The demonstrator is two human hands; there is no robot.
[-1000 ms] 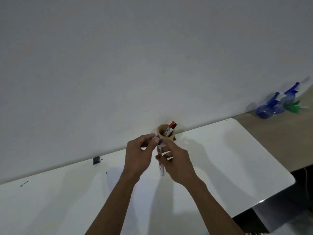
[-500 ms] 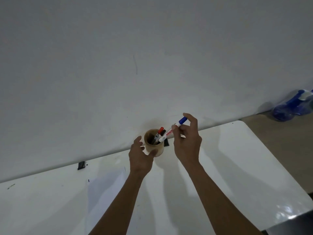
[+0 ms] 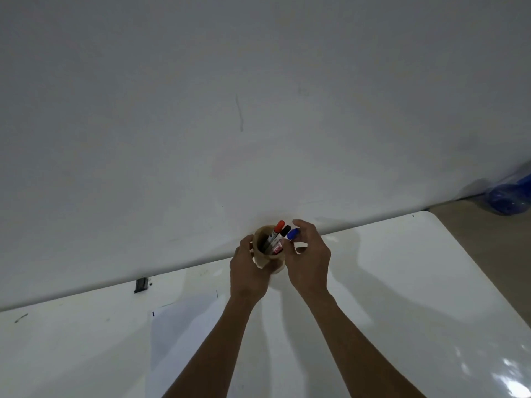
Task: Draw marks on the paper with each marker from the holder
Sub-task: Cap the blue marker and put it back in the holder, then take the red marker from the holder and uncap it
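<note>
A brown round holder point(image 3: 263, 258) stands at the table's far edge by the wall, and my left hand point(image 3: 248, 271) wraps its left side. A red-capped marker point(image 3: 278, 226) and a black-capped marker point(image 3: 285, 231) lean in it. The blue-capped marker point(image 3: 293, 234) sits with its body down in the holder, and the fingertips of my right hand point(image 3: 309, 259) are still closed on its cap end. The white paper point(image 3: 186, 334) lies on the table left of my arms, with small blue marks near its top edge.
The white table point(image 3: 402, 282) runs along a plain white wall point(image 3: 258, 110), with its rounded corner at the right. A small black clip point(image 3: 140, 285) sits at the back edge. A blue bottle point(image 3: 511, 196) lies on the floor at far right.
My right hand has lowered the blue marker from a slant above the holder down into it. My left hand has closed around the holder's side. The view shifted right.
</note>
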